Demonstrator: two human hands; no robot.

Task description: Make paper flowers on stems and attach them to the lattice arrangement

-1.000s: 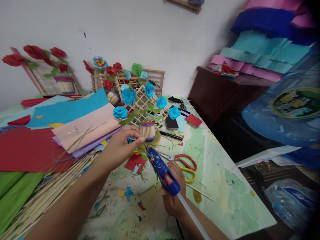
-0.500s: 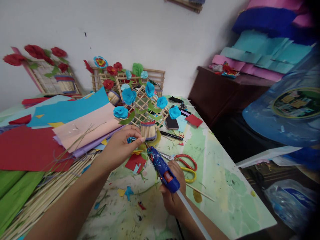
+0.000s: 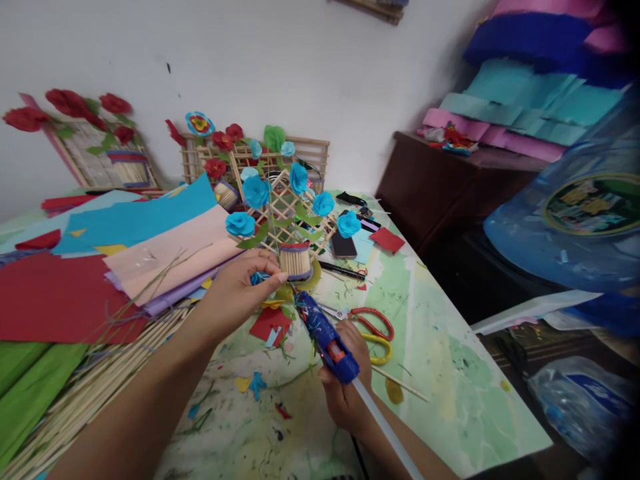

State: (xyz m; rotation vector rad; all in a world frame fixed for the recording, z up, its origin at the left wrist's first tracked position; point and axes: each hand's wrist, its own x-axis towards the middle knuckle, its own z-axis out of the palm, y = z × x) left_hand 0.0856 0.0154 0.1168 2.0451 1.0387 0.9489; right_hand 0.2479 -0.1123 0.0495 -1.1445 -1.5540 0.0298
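My right hand (image 3: 347, 377) is wrapped round a blue hot glue gun (image 3: 320, 327), with a long pale glue stick (image 3: 385, 420) sticking out of its back. The gun's nozzle points up and left, close to my left fingertips. My left hand (image 3: 245, 290) is closed in a pinch at the lower left of a small stick pot (image 3: 295, 261); whatever lies between the fingertips is hidden. Behind the pot stands a bamboo lattice (image 3: 285, 207) with blue paper flowers (image 3: 257, 192) and green leaves. Below my left fingers lie yellow and blue paper pieces and red paper (image 3: 270, 327).
Scissors (image 3: 373, 323) with red and yellow handles lie right of the glue gun. Coloured paper sheets (image 3: 140, 213) and thin sticks (image 3: 115, 380) cover the left side. A phone (image 3: 344, 245) and black pen (image 3: 343, 270) lie near the lattice. A large blue bottle (image 3: 565, 213) stands right.
Almost nothing differs. The whole view has shifted very slightly; both hands and the glue gun keep the same places by the pot.
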